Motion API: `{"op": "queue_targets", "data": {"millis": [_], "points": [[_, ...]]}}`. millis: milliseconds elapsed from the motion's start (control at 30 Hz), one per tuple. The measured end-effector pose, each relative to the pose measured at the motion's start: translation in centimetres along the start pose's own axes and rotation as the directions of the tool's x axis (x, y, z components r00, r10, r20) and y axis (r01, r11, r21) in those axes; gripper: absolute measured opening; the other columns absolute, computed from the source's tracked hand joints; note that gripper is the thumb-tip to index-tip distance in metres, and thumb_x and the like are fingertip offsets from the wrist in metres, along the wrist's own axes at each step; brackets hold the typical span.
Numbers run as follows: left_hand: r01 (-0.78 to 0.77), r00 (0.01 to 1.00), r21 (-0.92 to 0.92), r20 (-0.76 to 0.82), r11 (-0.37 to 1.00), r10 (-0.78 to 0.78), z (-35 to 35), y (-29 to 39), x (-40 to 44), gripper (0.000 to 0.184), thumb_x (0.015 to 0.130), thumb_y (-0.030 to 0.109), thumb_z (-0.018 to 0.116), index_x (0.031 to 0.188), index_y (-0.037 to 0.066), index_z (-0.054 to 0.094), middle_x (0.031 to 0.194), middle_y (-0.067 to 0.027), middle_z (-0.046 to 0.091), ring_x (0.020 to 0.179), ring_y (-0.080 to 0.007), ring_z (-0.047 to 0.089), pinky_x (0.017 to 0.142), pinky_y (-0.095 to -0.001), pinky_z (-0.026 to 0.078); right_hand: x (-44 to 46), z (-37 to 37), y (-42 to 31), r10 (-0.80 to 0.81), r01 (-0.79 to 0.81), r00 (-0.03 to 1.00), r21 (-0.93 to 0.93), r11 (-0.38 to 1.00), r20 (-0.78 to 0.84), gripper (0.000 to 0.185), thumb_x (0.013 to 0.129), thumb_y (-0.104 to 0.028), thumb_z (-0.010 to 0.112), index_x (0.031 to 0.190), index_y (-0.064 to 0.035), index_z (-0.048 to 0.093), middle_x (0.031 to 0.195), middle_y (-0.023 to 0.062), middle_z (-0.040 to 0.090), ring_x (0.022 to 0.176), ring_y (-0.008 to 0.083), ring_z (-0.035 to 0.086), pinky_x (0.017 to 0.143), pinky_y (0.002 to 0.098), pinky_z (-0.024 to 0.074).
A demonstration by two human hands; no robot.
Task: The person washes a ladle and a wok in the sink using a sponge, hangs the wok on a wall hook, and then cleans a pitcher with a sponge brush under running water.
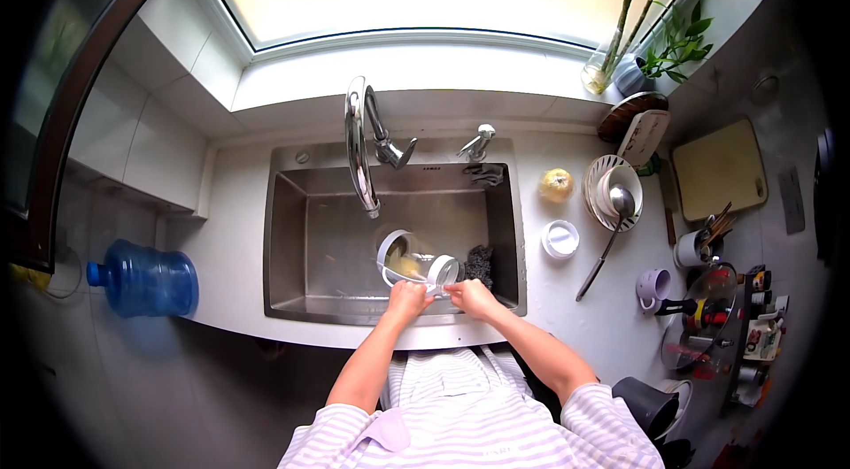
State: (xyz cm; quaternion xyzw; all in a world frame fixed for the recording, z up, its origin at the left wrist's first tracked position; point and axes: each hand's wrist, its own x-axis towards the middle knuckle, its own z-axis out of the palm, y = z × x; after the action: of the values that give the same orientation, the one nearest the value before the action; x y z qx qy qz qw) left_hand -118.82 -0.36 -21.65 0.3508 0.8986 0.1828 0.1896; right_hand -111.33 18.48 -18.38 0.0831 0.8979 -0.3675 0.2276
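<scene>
Over the near side of the sink, my left hand and my right hand meet at a small clear jar with a whitish rim. The fingers of both hands are closed on its near edge. Just beyond my left hand, a round bowl with a white rim lies in the basin. Something yellow shows in or beside this bowl; its kind is unclear. A dark grey scrubber rests by the basin's right wall, close to my right hand.
The faucet arches over the basin. On the right counter are a white round lid or tub, a wrapped yellowish fruit, a ladle across stacked bowls, and a purple mug. A blue water jug lies at left.
</scene>
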Motion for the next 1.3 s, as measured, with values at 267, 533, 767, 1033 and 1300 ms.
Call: {"op": "queue_targets", "data": {"millis": [267, 533, 767, 1033, 1300], "points": [[0.096, 0.995, 0.006, 0.006, 0.995, -0.096, 0.1, -0.6, 0.0, 0.025, 0.076, 0.034, 0.071, 0.08, 0.009, 0.071, 0.073, -0.0134, 0.068, 0.074, -0.029, 0.068, 0.071, -0.041, 0.053, 0.9, 0.6, 0.2, 0.094, -0.115, 0.966, -0.074, 0.991, -0.24, 0.025, 0.088, -0.021, 0.061, 0.111, -0.0189, 0.07, 0.081, 0.0138, 0.069, 0.071, 0.0274, 0.067, 0.068, 0.037, 0.0536], [0.069, 0.997, 0.03, 0.043, 0.997, -0.07, 0.2, -0.5, 0.0, 0.024, 0.075, 0.032, 0.072, 0.079, 0.009, 0.071, 0.072, -0.0126, 0.068, 0.072, -0.0284, 0.068, 0.07, -0.0406, 0.053, 2.1, -0.9, 1.6, 0.1, -0.078, 0.968, 0.102, 0.992, -0.229, 0.027, 0.088, -0.019, 0.064, 0.113, -0.0097, 0.068, 0.083, 0.0065, 0.071, 0.068, 0.0112, 0.064, 0.066, 0.0273, 0.0523], [-0.126, 0.989, 0.11, -0.057, 0.986, 0.133, -1.3, -1.9, -0.3, 0.016, 0.071, 0.023, 0.07, 0.069, 0.008, 0.065, 0.066, -0.0121, 0.066, 0.066, -0.0281, 0.067, 0.068, -0.0407, 0.052, -1.9, -6.7, 0.3, 0.095, -0.444, 0.888, 0.788, 0.427, 0.449, 0.036, 0.096, -0.012, 0.054, 0.132, -0.0074, 0.055, 0.072, -0.0005, 0.051, 0.047, 0.0016, 0.029, 0.039, 0.0191, 0.0198], [-0.21, 0.945, 0.294, -0.182, 0.933, 0.27, -7.0, -4.4, -1.5, 0.012, 0.066, 0.014, 0.067, 0.061, 0.009, 0.058, 0.058, -0.0108, 0.063, 0.057, -0.0261, 0.065, 0.055, -0.038, 0.048, -4.3, -5.8, 0.5, -0.239, 0.22, 0.946, -0.105, 0.97, -0.217, 0.039, 0.085, -0.014, 0.06, 0.124, -0.0204, 0.062, 0.072, 0.0041, 0.055, 0.062, 0.02, 0.057, 0.056, 0.0355, 0.0473], [-0.022, 0.964, 0.295, -0.249, 0.955, 0.099, -12.3, -3.5, -1.8, 0.009, 0.068, 0.012, 0.066, 0.066, 0.005, 0.062, 0.058, -0.0138, 0.063, 0.056, -0.0293, 0.066, 0.054, -0.041, 0.052, -3.3, -8.0, -2.9, -0.593, 0.244, 0.726, -0.675, 0.696, -0.349, 0.036, 0.079, -0.015, 0.061, 0.114, -0.0237, 0.065, 0.073, 0.0014, 0.051, 0.068, 0.0176, 0.055, 0.049, 0.0316, 0.0458]]}}
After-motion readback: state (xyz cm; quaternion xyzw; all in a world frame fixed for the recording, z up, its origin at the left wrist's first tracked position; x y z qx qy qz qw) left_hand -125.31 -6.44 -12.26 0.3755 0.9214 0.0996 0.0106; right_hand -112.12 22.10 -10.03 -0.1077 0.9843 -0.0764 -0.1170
